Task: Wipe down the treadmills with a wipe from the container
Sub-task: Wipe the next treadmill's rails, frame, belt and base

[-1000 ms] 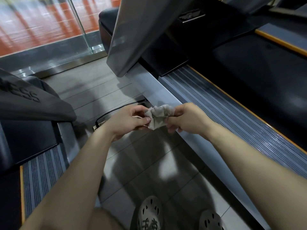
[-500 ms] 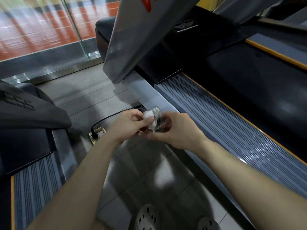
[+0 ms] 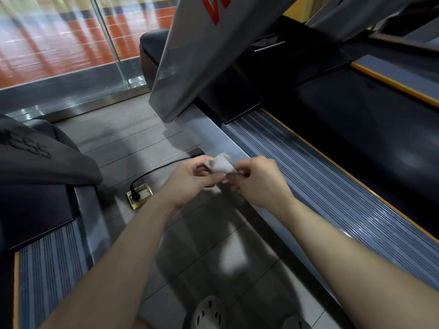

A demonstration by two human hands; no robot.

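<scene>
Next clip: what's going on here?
A person stands on the tiled floor between the left treadmill and right treadmill, holding a crumpled white wipe. The left hand and right hand pinch it from opposite sides, held up off both machines. No surface is being wiped. A black cable is plugged into a brass floor socket nearby.
</scene>
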